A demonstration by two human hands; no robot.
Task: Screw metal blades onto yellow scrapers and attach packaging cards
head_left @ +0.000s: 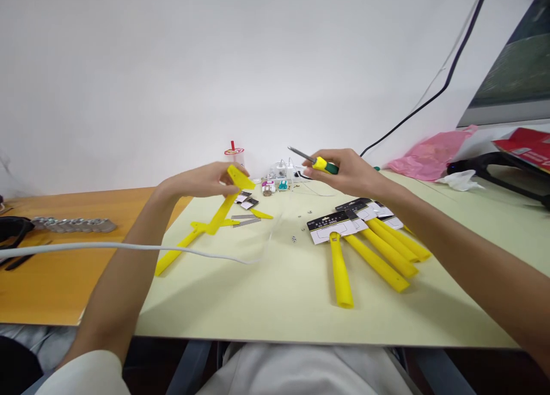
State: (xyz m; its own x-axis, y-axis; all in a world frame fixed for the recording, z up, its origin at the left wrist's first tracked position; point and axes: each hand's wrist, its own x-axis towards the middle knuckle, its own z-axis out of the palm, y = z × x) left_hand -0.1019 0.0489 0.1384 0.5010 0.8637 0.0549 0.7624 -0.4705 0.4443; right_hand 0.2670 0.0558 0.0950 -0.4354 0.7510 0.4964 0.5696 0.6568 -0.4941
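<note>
My left hand is closed on a yellow plastic tool, raised above the left part of the pale table. My right hand grips a screwdriver with a yellow and green handle, its metal shaft pointing up and left. More yellow parts lie beneath and beside the held tool, near thin grey metal strips. Right of centre, several yellow handles with black and white cards lie side by side. Small metal nuts are scattered between the two groups.
A white cable crosses the view at left, in front of my left forearm. At the back stand a lidded cup and a power strip. A pink bag and a black frame are at right; an orange table adjoins at left.
</note>
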